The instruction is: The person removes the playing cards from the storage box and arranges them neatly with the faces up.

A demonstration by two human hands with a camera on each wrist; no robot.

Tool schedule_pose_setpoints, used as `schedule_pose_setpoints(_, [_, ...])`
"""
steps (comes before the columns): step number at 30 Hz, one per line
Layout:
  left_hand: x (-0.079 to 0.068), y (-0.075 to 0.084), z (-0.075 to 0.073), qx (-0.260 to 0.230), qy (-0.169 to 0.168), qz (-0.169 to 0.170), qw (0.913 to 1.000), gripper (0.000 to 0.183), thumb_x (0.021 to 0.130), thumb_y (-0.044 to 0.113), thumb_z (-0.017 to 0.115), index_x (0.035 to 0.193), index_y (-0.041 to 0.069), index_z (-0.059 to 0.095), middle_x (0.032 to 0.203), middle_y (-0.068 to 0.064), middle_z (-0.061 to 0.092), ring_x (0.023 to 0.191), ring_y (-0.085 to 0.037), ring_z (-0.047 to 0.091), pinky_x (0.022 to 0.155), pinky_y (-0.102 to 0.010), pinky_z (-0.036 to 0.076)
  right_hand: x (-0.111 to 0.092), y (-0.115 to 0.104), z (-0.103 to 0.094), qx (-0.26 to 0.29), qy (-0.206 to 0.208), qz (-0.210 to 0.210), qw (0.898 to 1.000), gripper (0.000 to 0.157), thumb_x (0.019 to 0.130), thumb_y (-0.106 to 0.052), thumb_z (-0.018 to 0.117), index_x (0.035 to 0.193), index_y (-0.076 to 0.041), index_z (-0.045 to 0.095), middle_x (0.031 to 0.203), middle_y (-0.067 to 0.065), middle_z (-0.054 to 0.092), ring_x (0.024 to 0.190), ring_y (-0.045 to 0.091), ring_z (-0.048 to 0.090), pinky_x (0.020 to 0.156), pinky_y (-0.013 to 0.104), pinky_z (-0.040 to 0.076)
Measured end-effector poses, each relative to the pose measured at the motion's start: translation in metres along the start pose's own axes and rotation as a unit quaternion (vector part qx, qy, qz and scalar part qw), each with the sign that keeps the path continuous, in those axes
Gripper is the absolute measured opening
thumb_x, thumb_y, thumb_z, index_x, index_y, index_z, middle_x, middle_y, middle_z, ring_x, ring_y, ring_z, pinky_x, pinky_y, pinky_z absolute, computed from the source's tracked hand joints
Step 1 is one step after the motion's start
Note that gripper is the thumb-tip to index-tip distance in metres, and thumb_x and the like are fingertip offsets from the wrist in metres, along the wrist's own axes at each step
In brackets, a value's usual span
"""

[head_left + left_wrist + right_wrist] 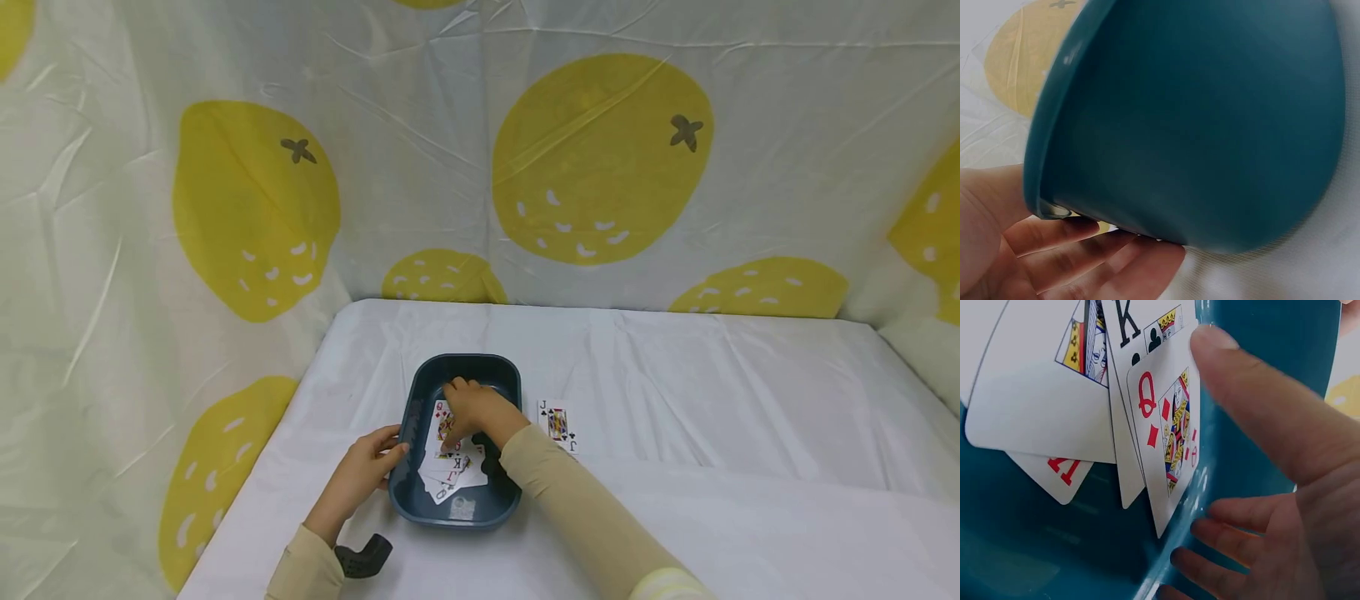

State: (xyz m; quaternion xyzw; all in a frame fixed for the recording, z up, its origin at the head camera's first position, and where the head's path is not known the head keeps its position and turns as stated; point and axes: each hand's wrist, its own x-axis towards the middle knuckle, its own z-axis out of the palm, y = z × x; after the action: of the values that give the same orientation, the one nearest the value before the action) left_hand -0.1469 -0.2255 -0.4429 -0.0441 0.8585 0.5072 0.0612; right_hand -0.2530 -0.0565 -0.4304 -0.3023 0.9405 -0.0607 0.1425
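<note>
A dark teal plastic basin (420, 500) holds several loosely overlapping playing cards (450, 477). At its left side my left hand (360, 468) grips the wall, thumb at the rim and fingers along the outside, as the left wrist view shows. My right hand (478, 410) reaches inside, over the cards. In the right wrist view its thumb is right at the edge of the queen of diamonds (1163, 434), with the other fingers spread apart near the basin wall. A king of clubs (1125, 322) lies partly under that queen. Another card (1063, 484) shows a red A corner.
A jack of clubs (557, 425) lies face up on the white tablecloth (675, 400), just right of the basin. Behind the table hangs a pale curtain (420, 167) with large yellow lemons. A black wrist strap piece (365, 557) juts out by the left wrist.
</note>
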Motion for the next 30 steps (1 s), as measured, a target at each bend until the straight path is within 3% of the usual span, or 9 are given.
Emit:
schedule_pose_setpoints(12, [0.0017,-0.0022,0.002,0.004,0.007,-0.003,1.0,0.038,0.088,0.017,0.057,0.123,0.002,0.052,0.106,-0.013,0.06,0.082,-0.021,0.059,0.055,-0.032,0.051,0.0024,0.0029,0.0073,0.001,-0.015,0.025,1.0,0.096,0.057,-0.048,0.08,0.132,-0.003,0.041,0.131,0.013,0.038,0.118,0.028,0.038,0.098,0.043,0.031])
schedule_pose_setpoints(30, [0.0024,-0.0011,0.003,0.005,0.005,-0.001,1.0,0.038,0.088,0.016,0.057,0.123,0.001,0.052,0.106,-0.014,0.061,0.082,-0.021,0.06,0.054,-0.032,0.051,-0.0036,-0.0029,0.0025,-0.015,-0.008,0.01,1.0,0.08,0.061,-0.044,0.079,0.123,-0.002,0.051,0.12,0.013,0.044,0.111,0.026,0.043,0.096,0.042,0.033])
